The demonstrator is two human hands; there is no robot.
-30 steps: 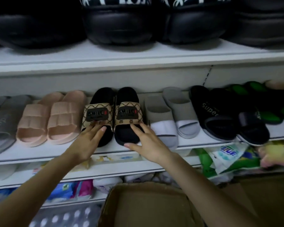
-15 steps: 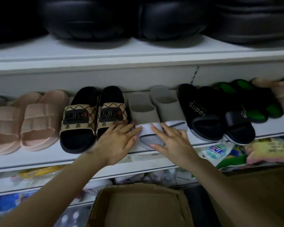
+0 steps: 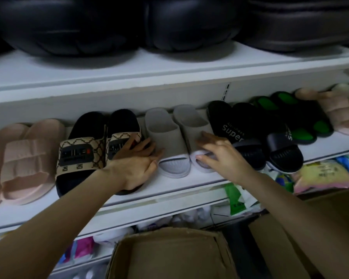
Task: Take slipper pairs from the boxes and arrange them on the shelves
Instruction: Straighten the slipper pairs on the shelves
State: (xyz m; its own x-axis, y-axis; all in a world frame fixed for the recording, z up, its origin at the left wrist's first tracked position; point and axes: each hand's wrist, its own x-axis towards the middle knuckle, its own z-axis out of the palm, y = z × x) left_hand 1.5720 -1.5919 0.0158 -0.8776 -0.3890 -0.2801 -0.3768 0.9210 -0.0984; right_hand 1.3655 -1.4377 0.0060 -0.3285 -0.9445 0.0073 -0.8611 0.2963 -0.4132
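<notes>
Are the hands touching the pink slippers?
No, the left hand and the right hand both rest on the grey slippers, while the pink slippers lie untouched further left.

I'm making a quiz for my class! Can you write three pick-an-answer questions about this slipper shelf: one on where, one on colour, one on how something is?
1. The grey slippers sit between: A) the SMILE slippers and the Super slippers; B) two pink pairs; C) two boots.
2. The black slippers beyond the Super pair have insoles coloured: A) red; B) green; C) yellow.
3. The cardboard box is: A) taped shut; B) open on top; C) crushed flat.
Answers: A, those pairs flank them; B, green shows inside; B, its top gapes.
</notes>
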